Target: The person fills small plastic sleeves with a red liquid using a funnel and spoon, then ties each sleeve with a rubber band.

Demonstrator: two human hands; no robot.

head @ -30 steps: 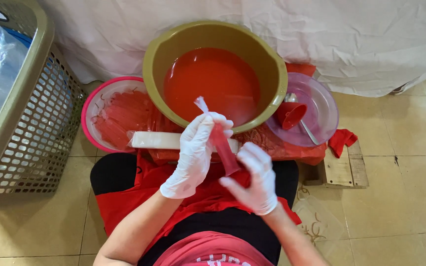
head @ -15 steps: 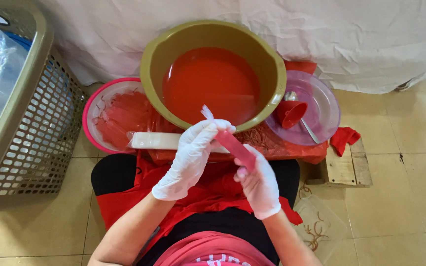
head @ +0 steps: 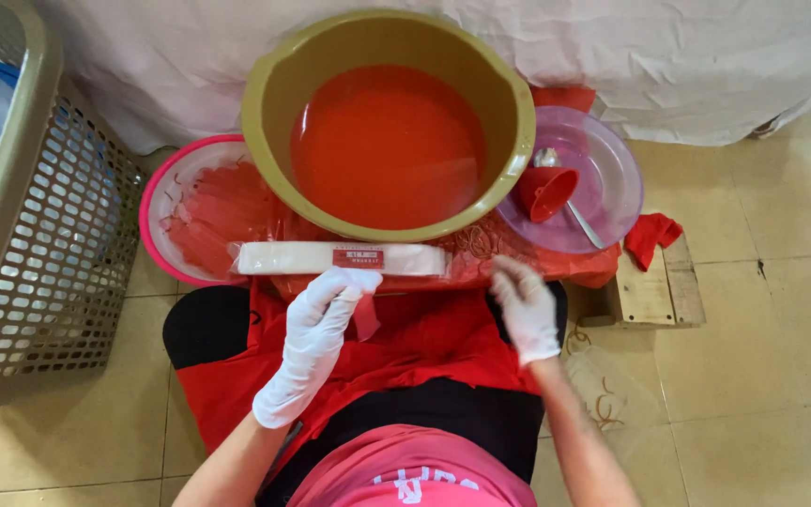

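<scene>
Two gloved hands work low over a red cloth point(head: 424, 343) spread across the person's lap. The left hand point(head: 316, 329), in a white glove, has its fingers closed around a small filled red plastic tube point(head: 365, 317), which hangs down from the fingertips just in front of the lap. The right hand point(head: 526, 310), also in a white glove, hovers apart from it to the right with the fingers loosely spread and nothing between them, close to a patch of red plastic sheeting point(head: 481, 258).

Just beyond the left hand lies a long white roll of plastic bags point(head: 340, 258) with a small red label, set crosswise at the foot of the basin. Behind it stands a large olive-coloured basin point(head: 269, 103) filled with red liquid point(head: 387, 141). To its left, partly tucked beneath it, sits a pink-rimmed bowl point(head: 157, 188) holding a heap of filled red tubes. To its right is a clear purple plate point(head: 612, 178) carrying a red funnel point(head: 548, 191) and a metal spoon point(head: 574, 211). A low wooden block point(head: 654, 291) lies beside the plate, with a red rag point(head: 654, 235) on it. A mesh laundry basket point(head: 49, 253) stands at far left.
</scene>
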